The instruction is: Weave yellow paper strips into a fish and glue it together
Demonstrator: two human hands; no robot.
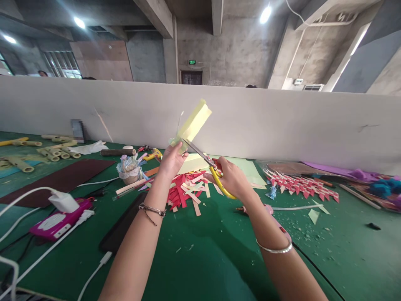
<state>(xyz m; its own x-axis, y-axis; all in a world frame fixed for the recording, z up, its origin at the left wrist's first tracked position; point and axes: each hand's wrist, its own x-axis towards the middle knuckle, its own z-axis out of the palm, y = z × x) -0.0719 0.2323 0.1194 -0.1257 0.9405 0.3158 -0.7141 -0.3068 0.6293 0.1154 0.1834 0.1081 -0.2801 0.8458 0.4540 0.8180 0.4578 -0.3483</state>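
My left hand (173, 161) pinches the lower end of a pale yellow folded paper strip (196, 120), which is tilted up to the right above the table. My right hand (231, 176) grips yellow-handled scissors (218, 182). Their blades reach left to the paper's lower part, close to my left fingertips; whether they are cutting into it I cannot tell. Below both hands lies a pile of red and pink paper strips (183, 194). Beneath my right forearm is a pink glue gun (268, 209) with a clear glue stick, partly hidden.
A magenta power strip (59, 219) with white cables and a black phone (123, 225) lie at left. Bamboo pieces (59, 151) and a small decorated pot (129, 169) stand behind. A red-and-pink woven paper piece (303, 184) lies right, before a white partition (282, 125).
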